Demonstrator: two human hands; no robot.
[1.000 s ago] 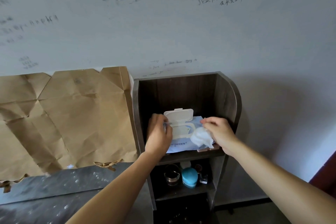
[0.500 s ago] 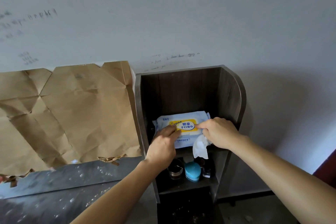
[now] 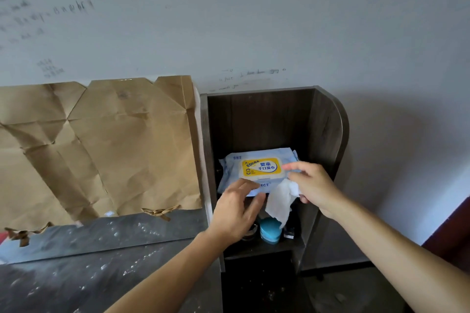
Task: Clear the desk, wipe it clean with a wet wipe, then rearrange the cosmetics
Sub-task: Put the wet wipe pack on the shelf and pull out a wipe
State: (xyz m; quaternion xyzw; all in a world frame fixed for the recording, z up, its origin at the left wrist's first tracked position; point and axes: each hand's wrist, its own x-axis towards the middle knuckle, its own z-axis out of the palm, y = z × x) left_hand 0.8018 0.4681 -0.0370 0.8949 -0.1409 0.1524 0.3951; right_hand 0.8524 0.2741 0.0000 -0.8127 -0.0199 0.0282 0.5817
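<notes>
A light blue pack of wet wipes (image 3: 256, 169) with a yellow lid, closed, lies on the upper shelf of a dark wooden shelf unit (image 3: 328, 134). My right hand (image 3: 314, 187) holds a white wet wipe (image 3: 281, 201) that hangs down in front of the pack's right end. My left hand (image 3: 235, 211) is just below the pack's front edge, fingers apart, its fingertips at the pack. On the lower shelf stand a round blue case (image 3: 270, 231) and other small cosmetics, partly hidden behind my hands.
The grey speckled desk (image 3: 89, 269) lies to the left, below the shelf unit. Crumpled brown paper (image 3: 101, 147) covers the wall behind it. The scribbled white wall rises above. A dark red edge shows at the far right.
The pack's lid went from open to closed. My right hand has pulled the wipe free and moved slightly right. My left hand has slid down off the pack's front.
</notes>
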